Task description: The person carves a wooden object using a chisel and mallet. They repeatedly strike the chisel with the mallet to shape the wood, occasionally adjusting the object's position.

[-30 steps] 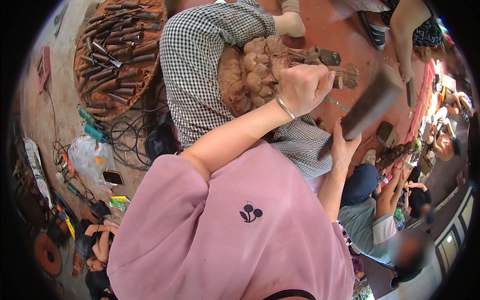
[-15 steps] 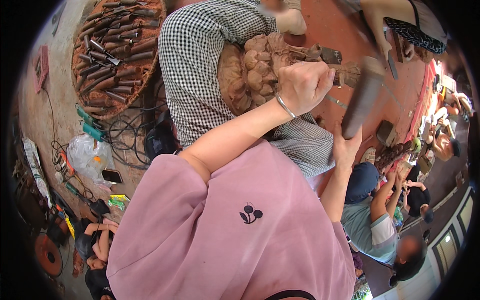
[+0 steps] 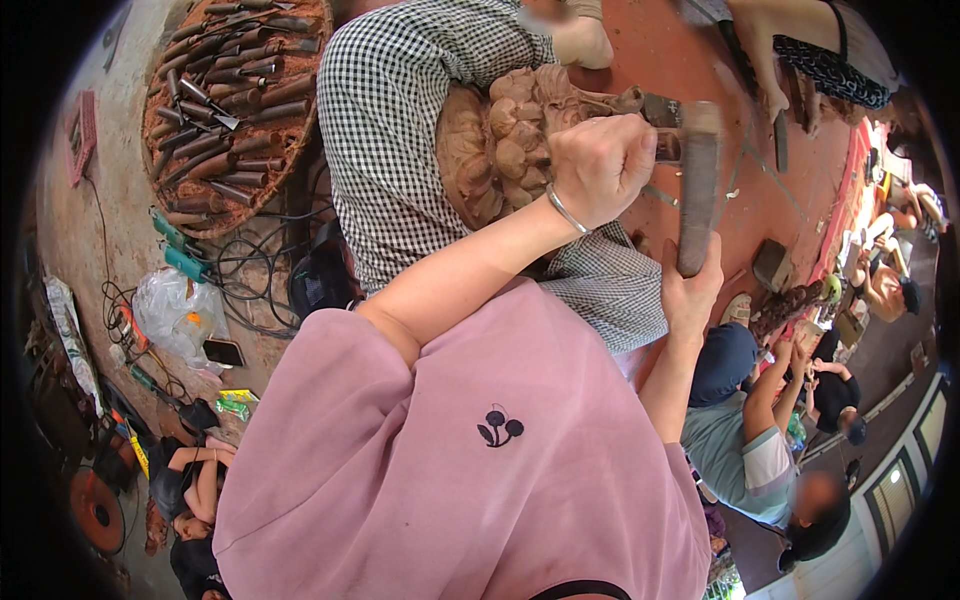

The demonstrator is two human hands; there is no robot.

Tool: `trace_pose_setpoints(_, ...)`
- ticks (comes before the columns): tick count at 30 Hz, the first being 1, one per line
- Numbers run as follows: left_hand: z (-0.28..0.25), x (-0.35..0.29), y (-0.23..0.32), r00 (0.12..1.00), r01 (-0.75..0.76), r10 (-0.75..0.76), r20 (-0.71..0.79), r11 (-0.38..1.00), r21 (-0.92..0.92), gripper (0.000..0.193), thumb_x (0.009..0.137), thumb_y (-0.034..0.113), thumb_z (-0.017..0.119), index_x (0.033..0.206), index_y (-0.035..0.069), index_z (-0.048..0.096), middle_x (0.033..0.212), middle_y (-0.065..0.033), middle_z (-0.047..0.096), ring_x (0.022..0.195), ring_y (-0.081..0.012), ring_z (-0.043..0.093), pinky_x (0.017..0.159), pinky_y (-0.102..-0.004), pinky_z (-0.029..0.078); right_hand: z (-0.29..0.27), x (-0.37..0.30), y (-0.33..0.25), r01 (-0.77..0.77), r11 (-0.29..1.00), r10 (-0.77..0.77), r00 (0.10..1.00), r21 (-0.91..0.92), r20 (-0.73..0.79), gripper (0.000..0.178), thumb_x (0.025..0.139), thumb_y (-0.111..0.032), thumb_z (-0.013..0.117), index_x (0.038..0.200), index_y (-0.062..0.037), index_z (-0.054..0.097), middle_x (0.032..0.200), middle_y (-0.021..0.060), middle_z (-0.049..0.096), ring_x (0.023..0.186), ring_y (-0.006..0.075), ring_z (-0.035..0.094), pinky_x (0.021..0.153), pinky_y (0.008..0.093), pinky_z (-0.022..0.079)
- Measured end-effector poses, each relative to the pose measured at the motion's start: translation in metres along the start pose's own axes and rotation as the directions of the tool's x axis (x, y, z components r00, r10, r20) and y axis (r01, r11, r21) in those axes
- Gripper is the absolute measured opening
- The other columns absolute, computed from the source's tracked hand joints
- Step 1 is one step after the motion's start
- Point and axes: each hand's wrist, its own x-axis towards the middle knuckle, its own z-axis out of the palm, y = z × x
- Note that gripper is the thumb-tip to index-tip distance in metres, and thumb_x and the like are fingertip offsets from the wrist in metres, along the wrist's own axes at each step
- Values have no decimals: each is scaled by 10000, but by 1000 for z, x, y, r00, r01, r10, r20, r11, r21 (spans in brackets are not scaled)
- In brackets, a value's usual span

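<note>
A brown wood carving [image 3: 515,125] with rounded, fruit-like lumps rests against my checkered trousers. Over its right side my left hand [image 3: 605,170], with a metal bangle at the wrist, is closed in a fist around a chisel. Just a short stretch of the chisel's wooden handle [image 3: 669,147] shows past the fist; the blade is hidden. My right hand [image 3: 692,285] grips the lower end of a dark wooden mallet [image 3: 699,195], a plain bar held nearly upright. The mallet's upper part meets the end of the chisel handle.
A round tray [image 3: 240,215] of wood shavings holds many wooden-handled chisels at the upper left. Below it lie cables [image 3: 255,270], a plastic bag [image 3: 175,315] and a phone [image 3: 223,352]. Another person's hand [image 3: 775,100] with a tool is at upper right. More people sit at right and lower left.
The mallet has swung left and more upright, from a blurred tilt right of my left fist to against the chisel handle. My left hand has barely moved.
</note>
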Motion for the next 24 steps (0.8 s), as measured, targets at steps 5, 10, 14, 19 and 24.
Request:
trace_pose_setpoints(5, -4, -1, -1, 999, 26, -26, -21, 1000, -1, 391, 1012, 292, 437, 768, 41, 611, 644, -127, 582, 589, -327, 603, 534, -394, 457, -1, -3, -9, 38, 998, -36, 998, -56, 46, 308, 808, -66, 698, 1084, -33, 566, 889, 187, 683, 855, 314, 695, 760, 368, 514)
trace_pose_setpoints(10, -5, -8, 19, 986, 84, -78, 151, 996, -33, 352, 988, 301, 489, 777, 54, 625, 660, -105, 601, 587, -313, 606, 524, -396, 469, 2, -6, 5, -6, 996, 5, 1000, 93, 14, 295, 828, -52, 699, 1094, -11, 577, 898, 115, 690, 845, 211, 676, 780, 330, 507)
trace_pose_setpoints(14, -2, -18, 21, 904, -134, 126, 409, 991, -11, 296, 930, 279, 566, 718, 80, 618, 619, -76, 575, 560, -264, 604, 466, -373, 460, 7, -18, 32, -137, 937, 151, 988, 320, -19, 269, 856, -60, 704, 1091, 5, 592, 928, 47, 656, 868, 133, 617, 817, 297, 491)
trace_pose_setpoints(19, 0, -10, 9, 935, -159, 158, 316, 987, -22, 357, 944, 283, 548, 656, 78, 593, 585, -72, 570, 530, -271, 589, 465, -371, 456, 9, -26, 40, -175, 885, 208, 978, 431, -31, 272, 848, -59, 720, 1081, 10, 599, 945, 49, 639, 881, 134, 603, 831, 293, 486)
trace_pose_setpoints(24, 0, -7, 6, 956, -149, 164, 244, 986, -78, 405, 963, 278, 518, 620, 68, 563, 573, -85, 563, 517, -277, 578, 462, -369, 451, 11, -30, 44, -150, 914, 181, 982, 378, -47, 273, 844, -52, 722, 1081, 8, 602, 951, 49, 640, 885, 130, 603, 828, 287, 483)
